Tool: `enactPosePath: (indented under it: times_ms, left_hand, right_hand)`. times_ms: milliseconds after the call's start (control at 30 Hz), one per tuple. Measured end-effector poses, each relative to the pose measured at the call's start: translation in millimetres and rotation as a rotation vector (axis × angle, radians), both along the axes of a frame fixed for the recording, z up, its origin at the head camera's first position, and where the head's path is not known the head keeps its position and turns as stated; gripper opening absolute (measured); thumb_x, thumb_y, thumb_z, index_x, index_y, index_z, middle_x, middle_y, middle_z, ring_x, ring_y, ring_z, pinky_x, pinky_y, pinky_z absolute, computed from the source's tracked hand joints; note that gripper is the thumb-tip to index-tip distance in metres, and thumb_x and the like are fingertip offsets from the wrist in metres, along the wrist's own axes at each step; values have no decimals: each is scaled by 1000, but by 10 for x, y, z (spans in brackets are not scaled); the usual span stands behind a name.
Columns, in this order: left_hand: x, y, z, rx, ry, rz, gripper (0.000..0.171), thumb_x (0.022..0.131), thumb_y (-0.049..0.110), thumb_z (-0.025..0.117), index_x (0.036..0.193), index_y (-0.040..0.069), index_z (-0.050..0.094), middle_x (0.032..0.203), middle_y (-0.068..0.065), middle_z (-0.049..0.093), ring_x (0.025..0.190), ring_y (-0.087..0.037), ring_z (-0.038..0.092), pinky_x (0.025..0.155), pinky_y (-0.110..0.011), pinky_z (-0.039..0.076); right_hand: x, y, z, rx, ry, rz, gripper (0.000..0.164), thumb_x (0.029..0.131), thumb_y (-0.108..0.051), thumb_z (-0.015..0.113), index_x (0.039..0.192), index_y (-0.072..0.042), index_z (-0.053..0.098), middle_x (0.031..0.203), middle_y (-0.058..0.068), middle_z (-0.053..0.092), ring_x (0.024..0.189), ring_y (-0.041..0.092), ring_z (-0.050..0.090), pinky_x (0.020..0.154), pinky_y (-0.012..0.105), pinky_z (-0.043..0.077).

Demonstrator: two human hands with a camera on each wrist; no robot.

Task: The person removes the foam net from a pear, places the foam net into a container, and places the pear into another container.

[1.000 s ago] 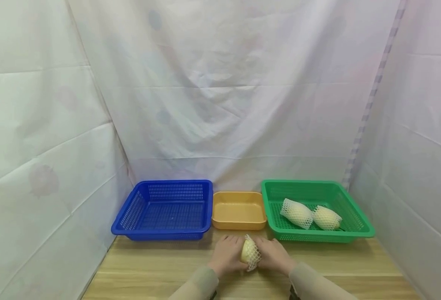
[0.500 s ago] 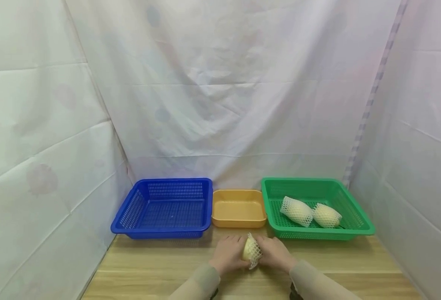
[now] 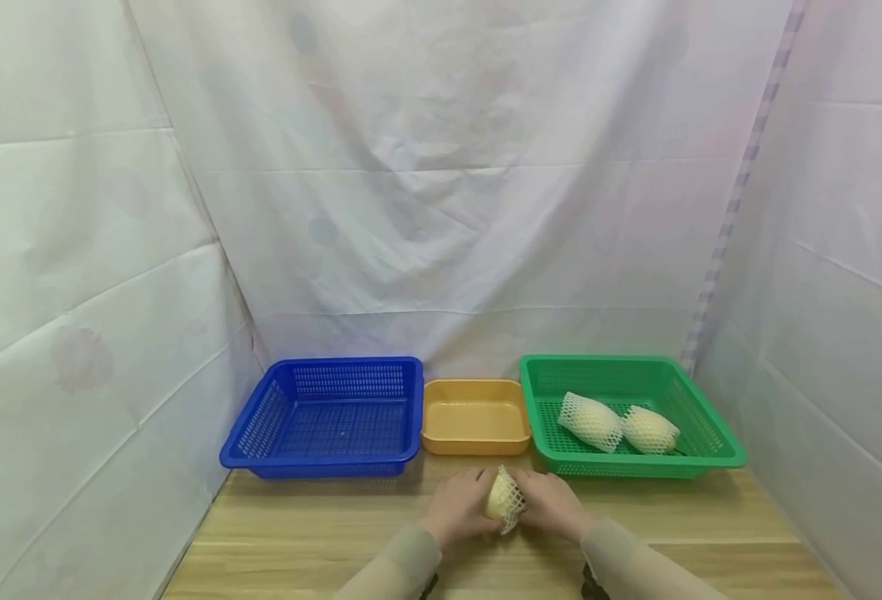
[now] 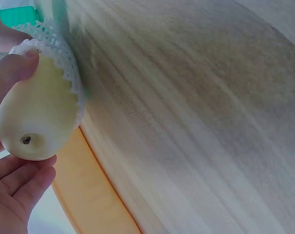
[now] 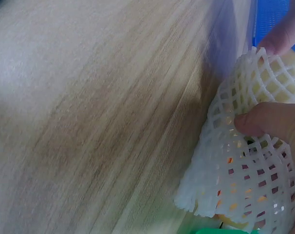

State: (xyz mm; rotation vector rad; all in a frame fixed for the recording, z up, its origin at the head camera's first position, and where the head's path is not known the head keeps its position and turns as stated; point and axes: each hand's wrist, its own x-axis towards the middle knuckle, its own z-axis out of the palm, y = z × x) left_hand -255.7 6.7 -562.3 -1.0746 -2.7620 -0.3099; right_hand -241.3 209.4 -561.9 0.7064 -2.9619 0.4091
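Between my two hands, low over the wooden table, is a pale yellow pear (image 4: 43, 107) partly covered by a white foam net sleeve (image 5: 225, 161). My left hand (image 3: 458, 505) grips the pear by its bare end, thumb on one side and fingers on the other; the dark blossom end shows in the left wrist view. My right hand (image 3: 550, 505) holds the net sleeve, its thumb pressing the mesh. In the right wrist view much of the sleeve hangs loose past the pear. Two more netted pears (image 3: 591, 422) lie in the green basket (image 3: 711, 421) at the right.
A blue basket (image 3: 321, 460) with nothing in it stands at the back left. Between the two baskets sits a shallow orange tray (image 3: 476, 447). Pale cloth (image 3: 381, 250) hangs behind and on both sides of the wooden table (image 3: 298, 525).
Both hands stay on the pear and its net sleeve in nearly the same place. The pear and net have shifted very slightly to the right. Baskets and tray are unchanged.
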Motion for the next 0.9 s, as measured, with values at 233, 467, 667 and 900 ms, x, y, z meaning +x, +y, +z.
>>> enactPosePath:
  times_ms: [233, 467, 667, 900]
  left_hand:
    - [4, -18, 30, 22, -8, -8, 79, 69, 54, 80, 133, 15, 54, 110, 0, 63, 88, -11, 61, 70, -28, 51]
    - [2, -40, 45, 26, -27, -5, 80, 69, 55, 80, 133, 15, 54, 112, 0, 62, 93, -12, 60, 73, -29, 51]
    - [-4, -76, 55, 26, -28, -4, 79, 68, 56, 81, 132, 17, 54, 113, 0, 62, 93, -12, 61, 72, -29, 51]
    - [-1, -120, 53, 48, -22, 6, 82, 67, 53, 82, 134, 14, 53, 116, -2, 62, 95, -14, 61, 72, -32, 51]
  right_hand:
    - [3, 30, -4, -11, 51, 12, 55, 78, -35, 79, 119, -4, 61, 107, 8, 68, 94, 23, 65, 77, 42, 53]
    - [-12, 29, -7, -18, 62, 15, 53, 77, -32, 80, 119, -5, 62, 106, 8, 69, 92, 22, 66, 77, 41, 53]
    - [-40, 17, -7, -17, 54, 8, 48, 77, -32, 80, 115, -8, 64, 101, 4, 70, 87, 19, 66, 76, 38, 54]
    - [-53, -14, 0, -22, 43, -11, 46, 76, -26, 80, 115, -9, 64, 96, 1, 70, 82, 18, 65, 72, 37, 53]
